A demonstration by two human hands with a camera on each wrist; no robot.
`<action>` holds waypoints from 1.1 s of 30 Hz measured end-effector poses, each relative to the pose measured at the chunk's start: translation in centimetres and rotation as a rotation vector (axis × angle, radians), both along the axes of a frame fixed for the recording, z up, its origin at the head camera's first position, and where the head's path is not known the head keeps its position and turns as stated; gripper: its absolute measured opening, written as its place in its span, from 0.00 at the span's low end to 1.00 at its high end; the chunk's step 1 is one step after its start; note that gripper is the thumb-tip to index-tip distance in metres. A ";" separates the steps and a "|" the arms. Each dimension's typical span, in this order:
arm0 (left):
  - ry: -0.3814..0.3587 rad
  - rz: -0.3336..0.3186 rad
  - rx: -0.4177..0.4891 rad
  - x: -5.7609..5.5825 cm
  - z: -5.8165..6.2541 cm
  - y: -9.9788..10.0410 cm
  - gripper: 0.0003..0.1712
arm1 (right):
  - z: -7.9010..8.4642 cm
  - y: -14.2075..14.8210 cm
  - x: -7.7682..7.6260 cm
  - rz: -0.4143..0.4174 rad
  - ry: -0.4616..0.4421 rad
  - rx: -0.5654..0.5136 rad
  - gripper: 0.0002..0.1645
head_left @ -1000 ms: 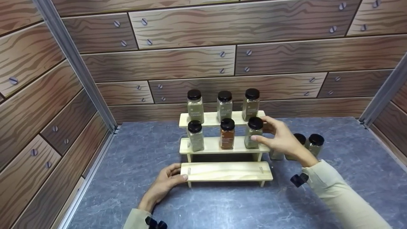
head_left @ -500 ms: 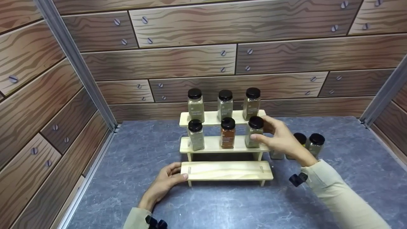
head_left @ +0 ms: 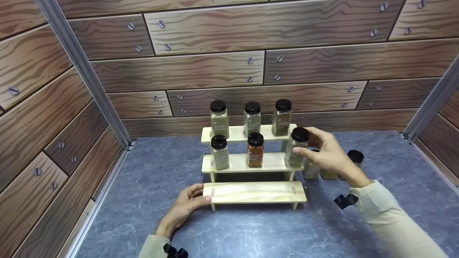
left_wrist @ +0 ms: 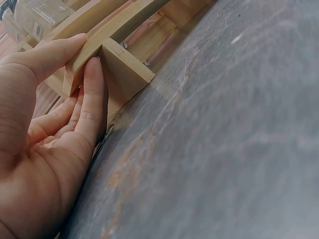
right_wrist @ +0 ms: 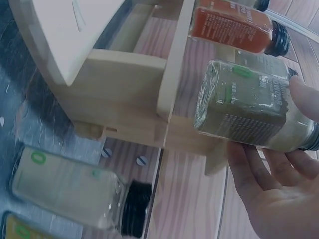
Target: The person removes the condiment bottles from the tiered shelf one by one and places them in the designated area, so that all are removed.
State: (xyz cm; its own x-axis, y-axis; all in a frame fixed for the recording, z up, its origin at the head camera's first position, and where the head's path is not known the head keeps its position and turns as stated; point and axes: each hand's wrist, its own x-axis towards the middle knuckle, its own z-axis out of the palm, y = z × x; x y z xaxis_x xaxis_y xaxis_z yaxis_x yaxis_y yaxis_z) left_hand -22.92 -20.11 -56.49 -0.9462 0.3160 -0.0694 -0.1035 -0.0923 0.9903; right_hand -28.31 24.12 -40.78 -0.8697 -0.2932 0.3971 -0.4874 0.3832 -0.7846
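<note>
- Since the previous frame, I see the right hand and its black-capped green-grey spice jar shifted rightward and slightly up.
- My right-wrist feed shows that hand's thumb and fingers pinching the jar from opposite sides near its cap, the base apart from the middle shelf, by its right end.
- I have the left hand pinching the left end of the bottom shelf, thumb above, fingers beneath.
- On the middle shelf I count a pale-green jar and a red-orange spice jar; three more jars stand on the top shelf.
- Right of the rack, I see a pale jar, a yellowish jar and another, partly hidden by the right hand, on the grey table.
</note>
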 end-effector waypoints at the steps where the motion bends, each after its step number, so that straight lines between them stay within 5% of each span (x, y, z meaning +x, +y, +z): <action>1: 0.001 -0.001 -0.001 0.0 0.0 0.0 0.39 | 0.0 0.2 0.1 0.000 0.006 -0.007 0.29; 33: 0.005 -0.012 0.003 0.1 0.0 0.0 0.38 | -0.7 4.7 2.5 -0.030 0.022 0.032 0.27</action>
State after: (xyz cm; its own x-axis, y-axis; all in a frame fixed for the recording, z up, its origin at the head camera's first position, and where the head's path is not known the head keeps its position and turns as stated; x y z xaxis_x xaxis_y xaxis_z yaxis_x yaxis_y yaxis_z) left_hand -22.87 -20.15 -56.47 -0.9426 0.3278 -0.0639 -0.0999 -0.0942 0.9905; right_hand -25.81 28.81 -41.53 -0.8696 -0.2798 0.4067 -0.4920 0.4227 -0.7611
